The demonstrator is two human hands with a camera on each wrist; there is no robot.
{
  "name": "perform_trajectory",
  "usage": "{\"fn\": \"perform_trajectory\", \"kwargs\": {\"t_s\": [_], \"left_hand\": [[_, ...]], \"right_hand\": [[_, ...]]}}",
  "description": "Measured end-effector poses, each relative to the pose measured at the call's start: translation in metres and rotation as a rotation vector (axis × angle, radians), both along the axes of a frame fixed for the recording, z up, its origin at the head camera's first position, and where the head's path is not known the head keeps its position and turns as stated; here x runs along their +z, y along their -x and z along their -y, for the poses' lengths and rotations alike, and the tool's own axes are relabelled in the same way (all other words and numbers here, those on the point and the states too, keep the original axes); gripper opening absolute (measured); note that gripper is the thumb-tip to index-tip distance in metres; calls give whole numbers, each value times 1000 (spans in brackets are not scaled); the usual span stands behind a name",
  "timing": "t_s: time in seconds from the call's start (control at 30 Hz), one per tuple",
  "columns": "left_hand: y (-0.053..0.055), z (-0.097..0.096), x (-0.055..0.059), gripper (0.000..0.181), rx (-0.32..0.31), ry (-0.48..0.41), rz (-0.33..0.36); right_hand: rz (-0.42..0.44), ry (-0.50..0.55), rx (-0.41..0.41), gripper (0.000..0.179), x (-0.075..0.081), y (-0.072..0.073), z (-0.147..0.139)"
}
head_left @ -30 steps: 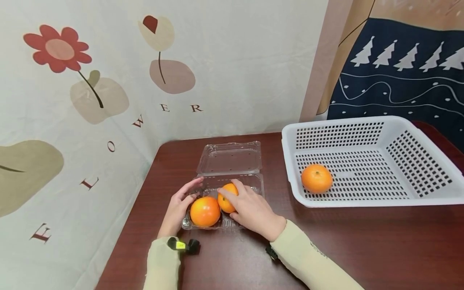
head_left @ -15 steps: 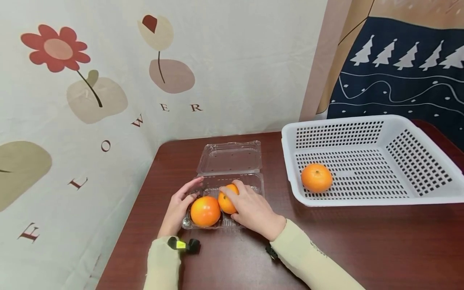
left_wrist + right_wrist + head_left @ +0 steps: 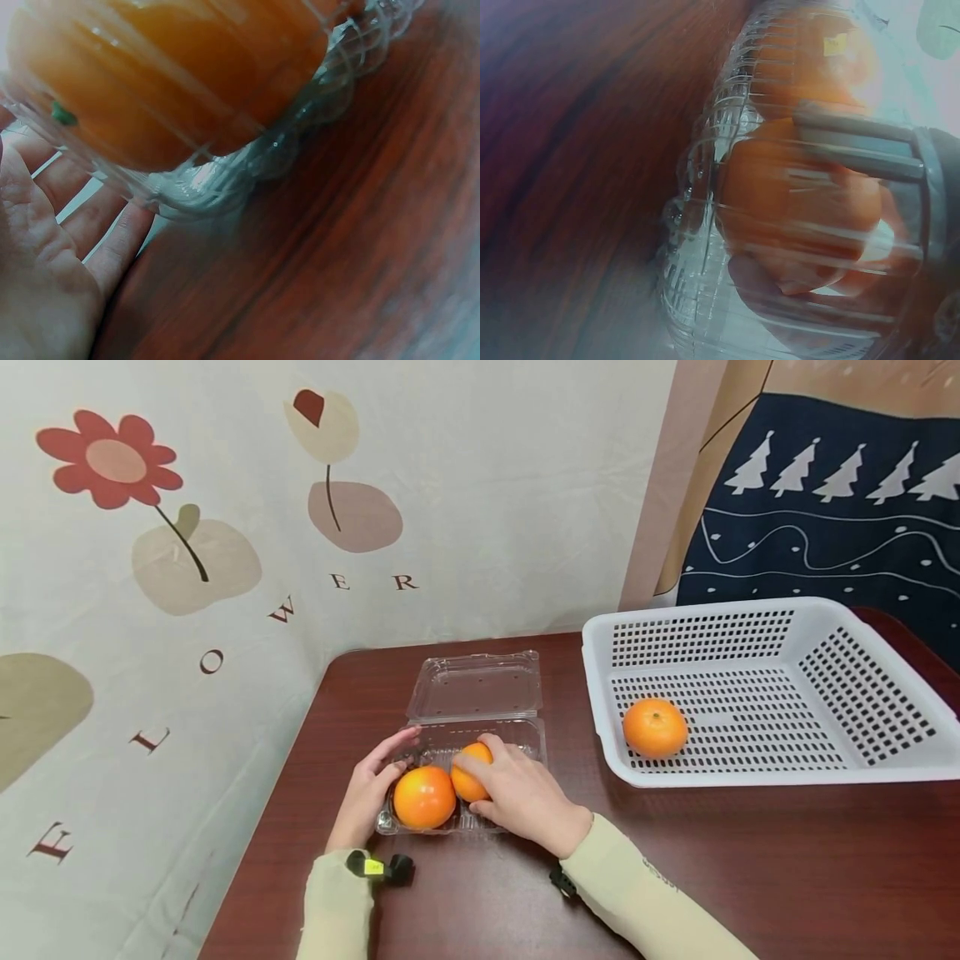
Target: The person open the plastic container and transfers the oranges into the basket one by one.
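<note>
A clear plastic clamshell box [image 3: 517, 735] lies unfolded on the table, its lid [image 3: 480, 687] laid back behind it. My right hand [image 3: 525, 793] grips an orange [image 3: 470, 781] inside the box, fingers over its top and side. Against that fruit, on the left, sits a larger glossy orange [image 3: 424, 798]; a green stem end shows on it in the left wrist view. My left hand [image 3: 367, 789] rests at the box's left side. In the left wrist view its fingers [image 3: 120, 240] lie extended along the outside of the clear wall.
To the right stands a white perforated plastic basket [image 3: 720, 779] with one orange [image 3: 656, 729] in its near left corner. The dark red table [image 3: 480, 902] meets a printed cloth wall [image 3: 510, 527] behind and at the left.
The orange under my right hand has turned a little, so its stem spot no longer shows, and the right fingers have shifted slightly. My left hand and the box stay where they were.
</note>
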State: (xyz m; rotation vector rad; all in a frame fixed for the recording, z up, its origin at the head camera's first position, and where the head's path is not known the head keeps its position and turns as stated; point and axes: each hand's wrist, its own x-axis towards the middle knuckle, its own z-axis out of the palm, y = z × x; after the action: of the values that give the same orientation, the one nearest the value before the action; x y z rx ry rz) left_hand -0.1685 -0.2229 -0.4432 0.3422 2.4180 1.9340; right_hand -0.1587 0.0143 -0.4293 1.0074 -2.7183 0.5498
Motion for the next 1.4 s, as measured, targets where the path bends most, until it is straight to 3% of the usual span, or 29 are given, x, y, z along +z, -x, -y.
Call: {"fn": "perform_trajectory", "kwargs": {"t_s": [0.27,0.87,1.4], "left_hand": [[-1,0,1,43,4,7,5],[-1,0,3,42,9,2,18],[-1,0,2,41,12,10,19]], "right_hand": [[-33,-5,37,56,0,0,-1],[-71,-9,24,58,7,-1,-1],[-54,2,12,61,7,0,-4]]}}
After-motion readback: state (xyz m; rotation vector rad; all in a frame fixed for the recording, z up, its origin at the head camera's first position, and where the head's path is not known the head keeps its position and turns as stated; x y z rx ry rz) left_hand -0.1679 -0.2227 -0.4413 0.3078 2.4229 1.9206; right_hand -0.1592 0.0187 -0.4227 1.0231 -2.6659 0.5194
